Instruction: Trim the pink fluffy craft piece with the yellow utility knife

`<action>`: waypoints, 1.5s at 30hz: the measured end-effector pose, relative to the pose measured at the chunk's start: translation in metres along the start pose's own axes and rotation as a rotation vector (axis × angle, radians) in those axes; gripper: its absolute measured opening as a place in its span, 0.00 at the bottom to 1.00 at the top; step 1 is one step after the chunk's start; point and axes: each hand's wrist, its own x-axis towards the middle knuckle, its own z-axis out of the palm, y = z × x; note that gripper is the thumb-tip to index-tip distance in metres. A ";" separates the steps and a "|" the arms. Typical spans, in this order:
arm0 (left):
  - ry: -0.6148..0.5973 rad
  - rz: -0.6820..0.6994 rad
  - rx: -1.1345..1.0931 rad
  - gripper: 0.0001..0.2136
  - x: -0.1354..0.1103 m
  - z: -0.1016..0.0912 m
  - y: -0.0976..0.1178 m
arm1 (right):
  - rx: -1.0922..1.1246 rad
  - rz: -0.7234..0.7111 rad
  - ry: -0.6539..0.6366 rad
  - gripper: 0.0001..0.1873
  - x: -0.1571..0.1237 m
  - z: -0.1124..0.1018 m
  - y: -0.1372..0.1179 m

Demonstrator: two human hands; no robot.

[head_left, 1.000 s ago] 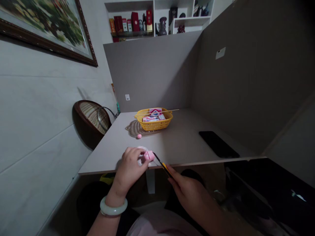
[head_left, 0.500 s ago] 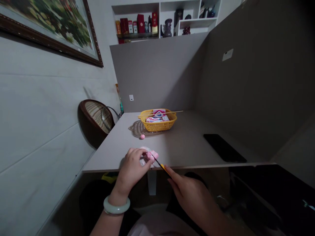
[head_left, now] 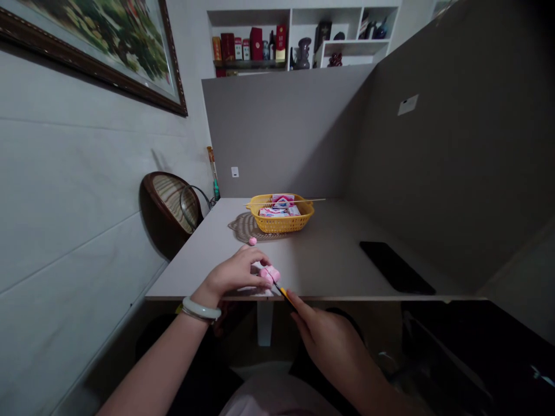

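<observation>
A soft pink lump (head_left: pixel 270 274), clay-like in look, sits near the front edge of the table, with a dark line across its top. My left hand (head_left: pixel 237 271), with a pale bangle at the wrist, curls thumb and fingers around the lump's left side. In my right hand (head_left: pixel 323 329) is a thin knife-like tool (head_left: pixel 284 292) with a black and yellow handle. Its dark tip touches the lump; its exact kind is hard to make out. Something whitish lies under the lump, mostly hidden. Beyond my left hand rests a small pink ball (head_left: pixel 252 241).
Farther back on the table (head_left: pixel 321 254) stands a yellow plastic basket (head_left: pixel 281 224) holding pink-and-white packets, with a thin stick (head_left: pixel 303 201) across its rim. A flat black object (head_left: pixel 395 267) lies at the right. Grey panels (head_left: pixel 277 133) rise behind and on the right.
My left wrist and forearm have swung left and the hand has turned flatter, nearer the small ball. The tool stays against the pink lump. The whole view has shifted slightly.
</observation>
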 end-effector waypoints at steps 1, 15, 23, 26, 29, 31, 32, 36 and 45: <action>-0.011 -0.002 -0.014 0.17 0.002 0.000 -0.002 | -0.003 0.001 -0.013 0.25 0.004 0.001 -0.002; 0.030 0.077 -0.085 0.16 -0.003 0.001 -0.007 | -0.066 -0.029 -0.090 0.27 0.013 0.008 -0.009; 0.049 0.018 -0.152 0.17 -0.004 0.001 -0.016 | -0.181 -0.014 -0.141 0.26 0.008 0.000 -0.013; 0.049 0.038 -0.172 0.16 0.000 0.002 -0.017 | -0.199 -0.029 -0.114 0.26 0.012 0.001 -0.017; 0.073 0.022 -0.183 0.17 0.001 0.002 -0.021 | -0.206 -0.038 -0.075 0.27 0.019 0.004 -0.020; 0.071 -0.011 -0.183 0.19 0.001 0.002 -0.023 | -0.171 -0.035 -0.078 0.26 0.018 0.003 -0.018; 0.061 -0.022 -0.185 0.19 0.000 0.002 -0.024 | -0.140 -0.033 -0.090 0.26 0.016 0.002 -0.016; 0.025 -0.023 -0.222 0.19 0.000 0.002 -0.023 | -0.067 0.000 -0.134 0.24 0.006 -0.004 -0.011; 0.017 -0.021 -0.229 0.20 0.001 0.002 -0.022 | -0.120 -0.010 -0.127 0.25 0.014 -0.006 -0.019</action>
